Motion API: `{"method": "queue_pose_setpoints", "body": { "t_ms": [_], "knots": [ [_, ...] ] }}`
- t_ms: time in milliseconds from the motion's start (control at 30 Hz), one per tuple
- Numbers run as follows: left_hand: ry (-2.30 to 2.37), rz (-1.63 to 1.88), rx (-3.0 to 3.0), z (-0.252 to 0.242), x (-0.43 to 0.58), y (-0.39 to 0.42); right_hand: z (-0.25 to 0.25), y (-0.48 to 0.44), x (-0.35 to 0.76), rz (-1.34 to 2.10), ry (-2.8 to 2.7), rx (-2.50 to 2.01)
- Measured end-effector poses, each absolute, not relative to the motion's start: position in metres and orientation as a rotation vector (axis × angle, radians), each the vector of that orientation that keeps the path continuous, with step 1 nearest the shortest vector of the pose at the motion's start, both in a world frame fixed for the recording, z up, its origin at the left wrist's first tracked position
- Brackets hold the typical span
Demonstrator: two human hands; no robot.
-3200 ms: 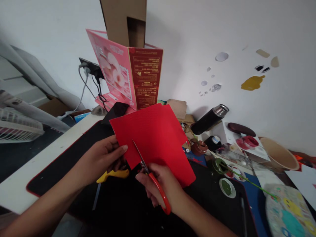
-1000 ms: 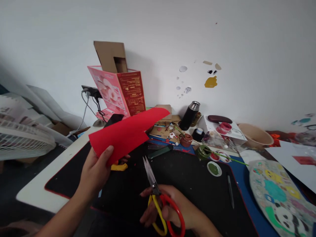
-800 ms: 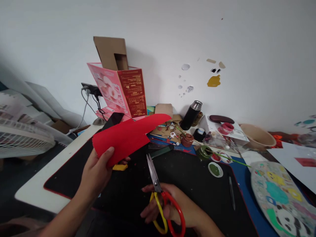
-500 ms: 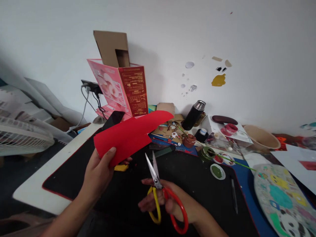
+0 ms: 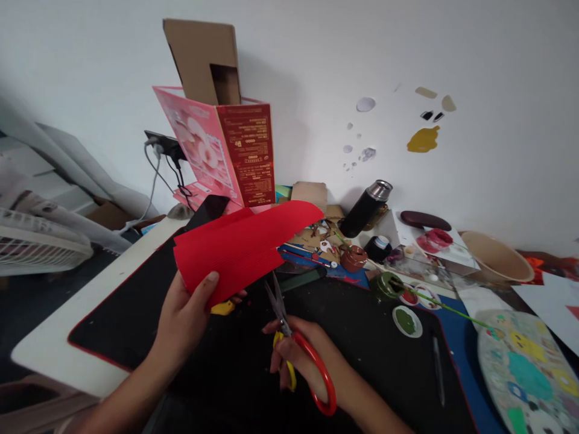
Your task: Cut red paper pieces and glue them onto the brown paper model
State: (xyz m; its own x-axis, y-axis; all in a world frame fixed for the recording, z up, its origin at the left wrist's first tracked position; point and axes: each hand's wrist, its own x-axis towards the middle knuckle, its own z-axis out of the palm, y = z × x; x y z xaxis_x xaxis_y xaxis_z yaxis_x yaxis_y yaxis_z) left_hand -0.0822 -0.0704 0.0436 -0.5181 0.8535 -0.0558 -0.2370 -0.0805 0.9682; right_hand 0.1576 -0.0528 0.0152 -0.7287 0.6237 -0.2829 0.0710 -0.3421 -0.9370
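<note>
My left hand (image 5: 192, 304) grips a curved piece of red corrugated paper (image 5: 235, 253) at its lower left, thumb on the front face and fingers behind, their tips peeking out below. In my right hand (image 5: 298, 355) are scissors (image 5: 312, 352) with one red and one yellow handle loop; my thumb lies by the red loop and my fingers by the yellow one. The blades point up and stand slightly apart, just below the paper's lower right corner without clear contact. A small yellow piece (image 5: 223, 308) shows beneath the paper, partly hidden.
A black mat (image 5: 362, 361) covers the table. Behind it stand a pink and red folded board (image 5: 246, 157), a black thermos (image 5: 366, 208) and paint jars, one green (image 5: 386, 283) with a brush. At right are a green paint dish (image 5: 407, 321), a pen (image 5: 438, 371) and a painted round board (image 5: 520, 355).
My right hand has closed around the scissor handles, and the blades have drawn nearer each other. My view has shifted slightly. The left hand still keeps the red paper.
</note>
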Motion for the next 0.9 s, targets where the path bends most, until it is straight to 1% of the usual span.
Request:
{"method": "queue_pose_setpoints", "body": {
  "t_ms": [267, 900],
  "knots": [
    [1.478, 1.64, 0.771, 0.045, -0.075, -0.075, 0.025, -0.049, 0.148, 2.021, -1.695, -0.986],
    [1.519, 1.574, 0.815, 0.047, -0.067, -0.081, 0.029, -0.05, 0.147, 1.974, -1.714, -0.993]
  ]
}}
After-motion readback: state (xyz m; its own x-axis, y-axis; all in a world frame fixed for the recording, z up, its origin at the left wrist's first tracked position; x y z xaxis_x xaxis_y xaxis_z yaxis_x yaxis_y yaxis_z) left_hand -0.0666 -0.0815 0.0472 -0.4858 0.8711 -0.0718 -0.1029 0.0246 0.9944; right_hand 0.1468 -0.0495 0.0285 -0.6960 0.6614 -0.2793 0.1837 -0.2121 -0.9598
